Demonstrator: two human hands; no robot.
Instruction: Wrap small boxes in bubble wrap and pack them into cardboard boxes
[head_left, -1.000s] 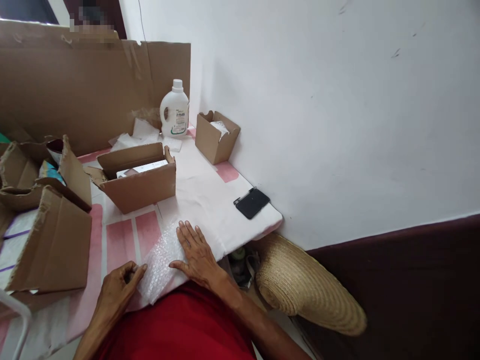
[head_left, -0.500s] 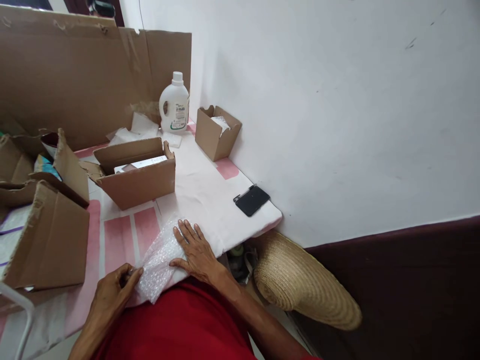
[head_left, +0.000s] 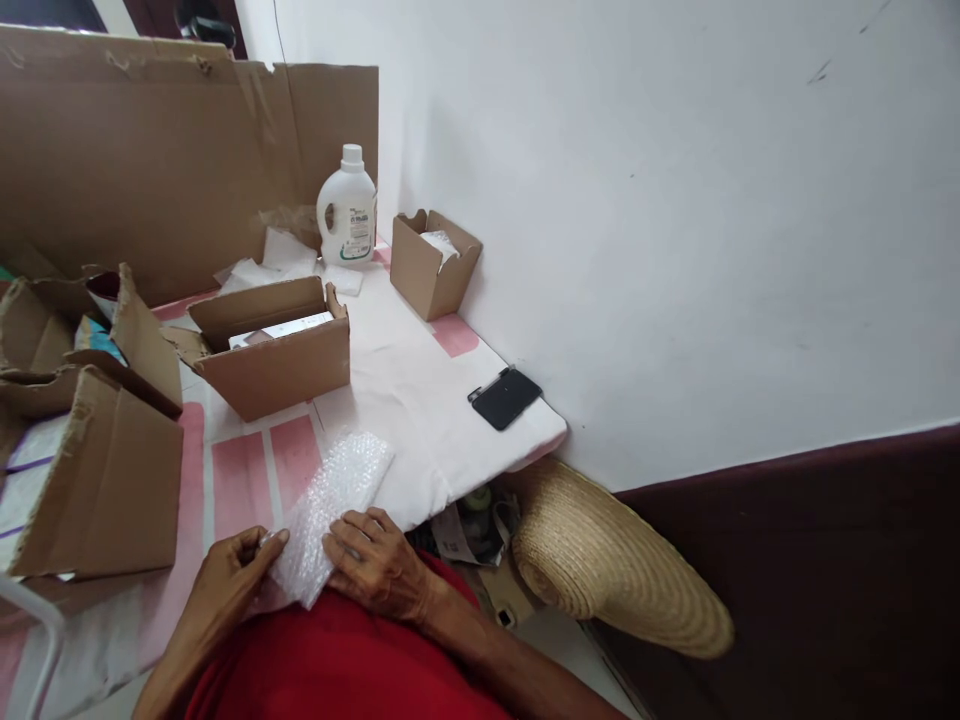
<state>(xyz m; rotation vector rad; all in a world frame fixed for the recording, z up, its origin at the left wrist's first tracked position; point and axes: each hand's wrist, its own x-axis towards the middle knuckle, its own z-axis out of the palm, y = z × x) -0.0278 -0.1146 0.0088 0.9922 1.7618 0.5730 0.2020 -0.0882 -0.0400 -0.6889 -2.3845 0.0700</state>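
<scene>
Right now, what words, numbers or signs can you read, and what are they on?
None can be read clearly.
White bottle: printed label, too small and blurred to read.
White box inside the cardboard box: any print is too small to tell.
Bubble wrap: no words seen.

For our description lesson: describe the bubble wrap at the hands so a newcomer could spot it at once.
Find the pink and white cloth, then its near edge by the red garment. There, the left hand pinches and the right hand touches the shiny bubble wrap. Unlike the whitish sheets near the bottle, it has hands on it.
</scene>
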